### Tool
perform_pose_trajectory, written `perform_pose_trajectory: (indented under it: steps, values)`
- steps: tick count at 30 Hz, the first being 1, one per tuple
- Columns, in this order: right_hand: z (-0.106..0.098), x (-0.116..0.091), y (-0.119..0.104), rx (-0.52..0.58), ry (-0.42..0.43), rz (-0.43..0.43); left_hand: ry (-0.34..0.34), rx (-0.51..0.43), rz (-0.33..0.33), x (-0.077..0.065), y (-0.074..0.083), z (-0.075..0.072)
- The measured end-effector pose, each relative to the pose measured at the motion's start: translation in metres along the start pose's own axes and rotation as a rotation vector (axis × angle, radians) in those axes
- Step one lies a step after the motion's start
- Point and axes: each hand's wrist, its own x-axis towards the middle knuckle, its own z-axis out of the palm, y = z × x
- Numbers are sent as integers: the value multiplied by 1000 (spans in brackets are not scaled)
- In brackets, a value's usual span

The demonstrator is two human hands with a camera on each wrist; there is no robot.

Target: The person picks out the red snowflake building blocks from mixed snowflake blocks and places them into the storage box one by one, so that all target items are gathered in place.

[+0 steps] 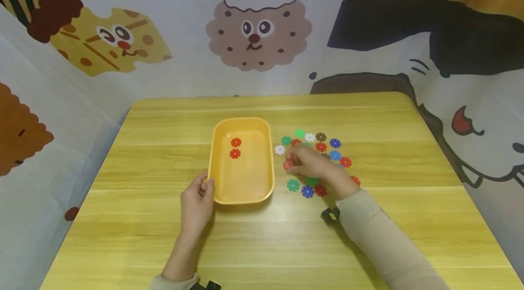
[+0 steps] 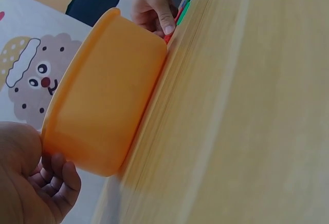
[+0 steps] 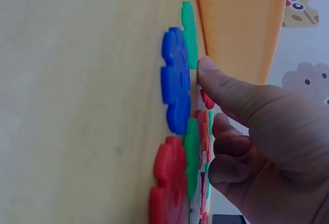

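Observation:
My left hand (image 1: 198, 201) pinches the near left rim of a yellow-orange plastic tray (image 1: 211, 162); the left wrist view shows its thumb over the rim and its fingers curled against the outer wall. Inside the tray lie two red snowflake discs, one (image 1: 236, 142) just behind the other (image 1: 235, 153). To the tray's right, my right hand (image 1: 309, 162) pinches a red snowflake disc (image 1: 288, 165) at table level between thumb and fingers. In the right wrist view the thumb (image 3: 226, 88) covers most of that disc. Several discs under the hand are partly hidden.
Around my right hand several flat snowflake discs lie spread on the wooden table (image 1: 262, 244): green (image 1: 293, 185), blue (image 1: 307, 191), white (image 1: 280, 149), brown (image 1: 321, 137) and red (image 1: 345, 162). A cloth with cartoon prints (image 1: 262, 83) hangs behind the table.

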Motion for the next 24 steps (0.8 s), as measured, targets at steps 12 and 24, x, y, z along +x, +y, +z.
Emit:
perform_pose_trajectory:
  steps: [12,24]
  values:
    - [1,-2,1,61,-20,-15,-15,-3,2,0,1,-1]
    - [-1,-2,6,16,-30,-53,-16,-5,-2,0,0,-1]
